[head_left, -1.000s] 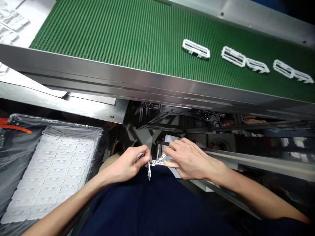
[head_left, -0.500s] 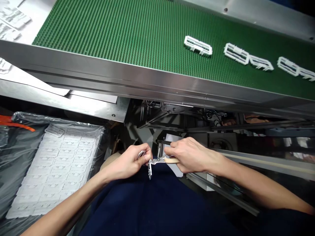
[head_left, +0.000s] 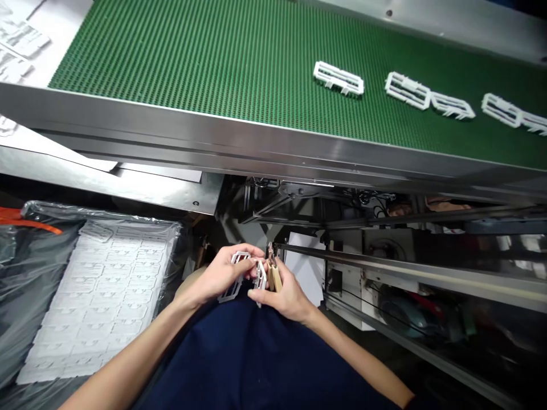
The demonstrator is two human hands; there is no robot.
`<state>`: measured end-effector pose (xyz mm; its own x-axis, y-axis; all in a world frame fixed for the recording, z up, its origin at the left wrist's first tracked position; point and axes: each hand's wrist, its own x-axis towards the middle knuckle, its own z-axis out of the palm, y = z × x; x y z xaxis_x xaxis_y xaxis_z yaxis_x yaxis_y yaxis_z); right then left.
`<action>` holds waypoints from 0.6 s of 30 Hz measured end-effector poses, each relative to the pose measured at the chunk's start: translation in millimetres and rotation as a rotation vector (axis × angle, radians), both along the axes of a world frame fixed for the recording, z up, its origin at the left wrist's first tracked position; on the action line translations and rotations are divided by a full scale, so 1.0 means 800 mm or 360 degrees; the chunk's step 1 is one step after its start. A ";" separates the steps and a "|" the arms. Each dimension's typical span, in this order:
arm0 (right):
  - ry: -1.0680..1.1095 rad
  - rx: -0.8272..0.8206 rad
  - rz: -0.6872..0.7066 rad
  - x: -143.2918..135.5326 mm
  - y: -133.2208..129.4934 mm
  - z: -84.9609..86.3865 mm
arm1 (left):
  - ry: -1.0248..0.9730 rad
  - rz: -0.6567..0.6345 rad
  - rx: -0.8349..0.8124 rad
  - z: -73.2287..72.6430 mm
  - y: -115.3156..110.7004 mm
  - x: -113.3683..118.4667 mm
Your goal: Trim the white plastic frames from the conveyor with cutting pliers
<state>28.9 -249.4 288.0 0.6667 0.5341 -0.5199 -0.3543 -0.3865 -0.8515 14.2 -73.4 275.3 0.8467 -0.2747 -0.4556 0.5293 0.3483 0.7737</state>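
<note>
My left hand (head_left: 228, 270) is closed on a white plastic frame (head_left: 231, 291) with long slots, tilted in front of my dark blue clothing. A second white plastic piece (head_left: 260, 278) stands upright between my two hands, its upper end at my left fingertips. My right hand (head_left: 288, 293) is wrapped around nippers (head_left: 273, 276) with beige handles. Their metal jaws point up and away from me, beside the second piece. My right thumb reaches that piece's lower part. Whether the two white pieces are joined is hidden by my fingers.
On the green conveyor belt (head_left: 192, 57) lie several white plastic frames (head_left: 338, 78). Its metal side rail (head_left: 256, 134) runs across in front of me. To my left, a plastic-lined box holds stacked rows of white parts (head_left: 98, 296). Metal bars (head_left: 384, 265) stand at the right.
My right hand has come in and left, turning the nippers from sideways to pointing upward, off the white piece. The frame in my left hand now shows more fully.
</note>
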 end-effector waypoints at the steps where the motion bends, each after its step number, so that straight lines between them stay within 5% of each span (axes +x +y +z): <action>1: -0.0039 -0.0050 -0.0091 -0.003 0.003 -0.001 | -0.0014 -0.0037 0.0014 0.000 0.001 -0.002; 4: -0.0136 -0.0247 -0.0261 -0.002 0.012 0.002 | -0.0047 -0.0149 -0.0038 0.000 0.001 -0.007; 7: -0.0239 -0.0414 -0.0248 0.003 0.023 0.012 | -0.0029 -0.0051 -0.0070 -0.007 0.000 -0.008; 13: -0.0398 -0.0444 0.0103 0.016 0.029 0.041 | 0.0196 0.0268 -0.0417 -0.019 0.011 -0.014; 18: -0.1050 -0.0684 0.0426 0.052 0.006 0.053 | 0.0516 0.0479 -0.0742 -0.012 0.014 -0.023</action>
<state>70.8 -244.8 330.2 0.7847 0.5619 -0.2618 0.3159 -0.7258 -0.6111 -4.1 -62.4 265.9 0.7571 -0.2774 -0.5915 0.5375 0.7792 0.3225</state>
